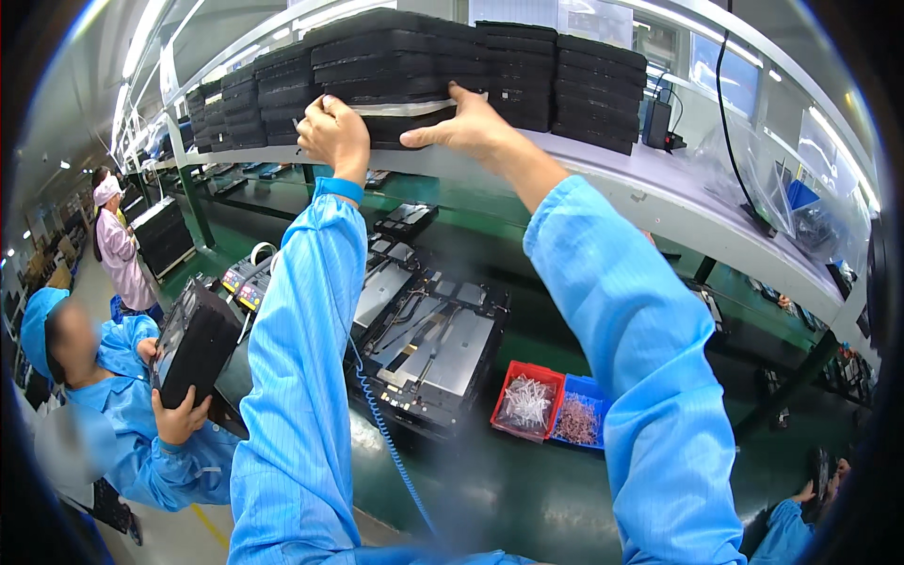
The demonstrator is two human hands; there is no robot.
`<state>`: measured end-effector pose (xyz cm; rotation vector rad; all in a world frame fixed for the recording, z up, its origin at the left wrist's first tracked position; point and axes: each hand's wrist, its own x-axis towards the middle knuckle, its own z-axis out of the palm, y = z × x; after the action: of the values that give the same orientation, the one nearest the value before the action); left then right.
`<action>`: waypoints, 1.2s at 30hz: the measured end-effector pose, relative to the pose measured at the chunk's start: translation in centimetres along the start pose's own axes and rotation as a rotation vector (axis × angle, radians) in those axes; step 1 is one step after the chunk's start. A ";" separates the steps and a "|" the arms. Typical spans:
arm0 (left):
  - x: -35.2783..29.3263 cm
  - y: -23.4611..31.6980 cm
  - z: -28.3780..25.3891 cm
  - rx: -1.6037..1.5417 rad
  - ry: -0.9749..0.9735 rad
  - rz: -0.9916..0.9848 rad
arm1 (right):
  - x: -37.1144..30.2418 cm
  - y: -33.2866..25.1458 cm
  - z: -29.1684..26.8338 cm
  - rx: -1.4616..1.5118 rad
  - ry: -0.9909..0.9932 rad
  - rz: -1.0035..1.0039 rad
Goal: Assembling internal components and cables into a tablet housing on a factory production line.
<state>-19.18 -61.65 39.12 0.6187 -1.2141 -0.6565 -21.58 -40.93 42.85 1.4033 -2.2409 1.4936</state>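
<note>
A pale shelf [603, 174] overhead carries rows of stacked black trays [395, 56] and a small black box [656, 122]. Below it, the green bench [508, 490] holds a black fixture [428, 344], a red bin [527, 400] and a blue bin [579, 414] side by side.

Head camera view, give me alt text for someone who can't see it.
Both hands reach up to an overhead shelf, the left hand and right hand gripping a pale strip under a stack of black trays. Below, a green workbench holds a black fixture, a red bin and a blue bin. A co-worker at left holds a black tray.
</note>
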 end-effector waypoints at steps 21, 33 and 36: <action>-8.9 1.9 -16.7 -0.356 -0.553 0.464 | -21.9 -1.9 -15.7 -0.544 -0.830 0.117; -37.4 2.0 -38.9 -0.471 -1.813 -0.087 | -45.3 32.6 -18.1 -0.251 0.195 1.385; -35.4 7.7 -36.1 -0.718 -1.599 -0.024 | -47.9 42.8 -23.9 -0.090 0.222 1.469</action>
<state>9.13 -27.33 13.84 -0.7197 -2.1820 -1.6198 -34.63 11.50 0.81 -0.7402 -3.1218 1.4890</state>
